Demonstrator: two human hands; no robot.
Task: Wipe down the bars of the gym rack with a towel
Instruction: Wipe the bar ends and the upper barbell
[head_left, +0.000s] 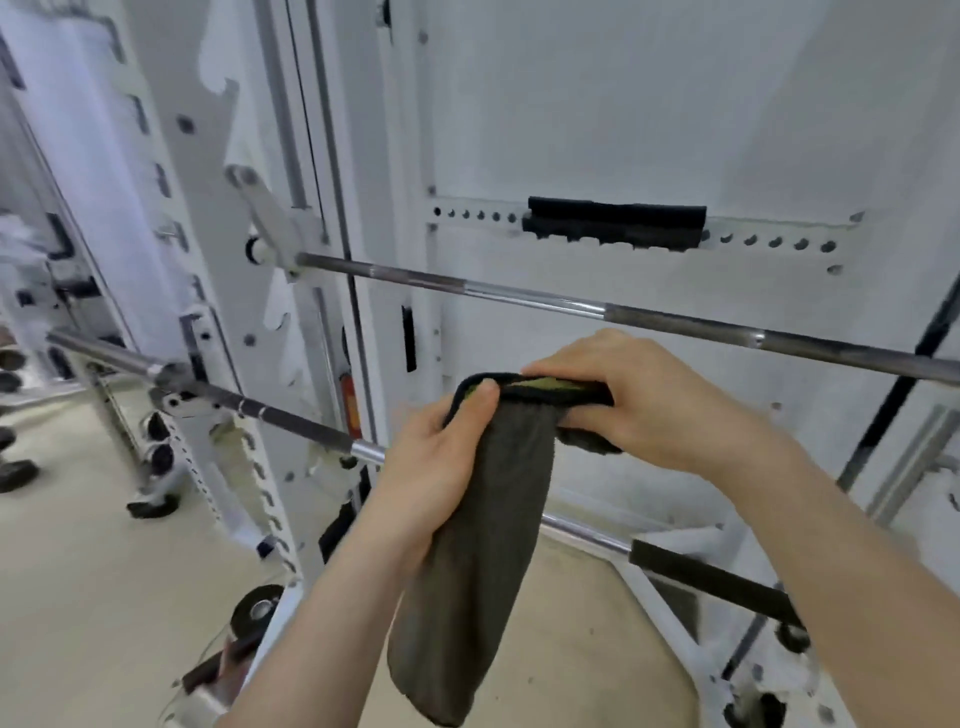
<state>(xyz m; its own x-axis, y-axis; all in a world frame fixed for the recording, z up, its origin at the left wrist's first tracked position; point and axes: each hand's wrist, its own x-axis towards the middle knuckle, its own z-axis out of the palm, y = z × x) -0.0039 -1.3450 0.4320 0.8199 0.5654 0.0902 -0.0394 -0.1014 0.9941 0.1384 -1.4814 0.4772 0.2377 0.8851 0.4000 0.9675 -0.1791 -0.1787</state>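
Observation:
A dark grey towel (483, 545) hangs folded from both my hands, in front of the white gym rack (218, 218). My left hand (436, 467) grips its upper left part, thumb on the top edge. My right hand (644, 400) closes over the towel's top fold from above. Behind the hands, the lower steel bar (291, 421) runs from the left down to the right and passes behind the towel. The upper bar (571, 304) crosses the frame above my hands. The towel touches neither bar that I can see.
A black padded holder (613, 223) sits on a perforated rail on the white back panel. Weight plates and dumbbells (156, 457) stand on the beige floor at left. A black roller (257, 616) lies near the rack's foot. White frame tubes (670, 639) run along the floor below.

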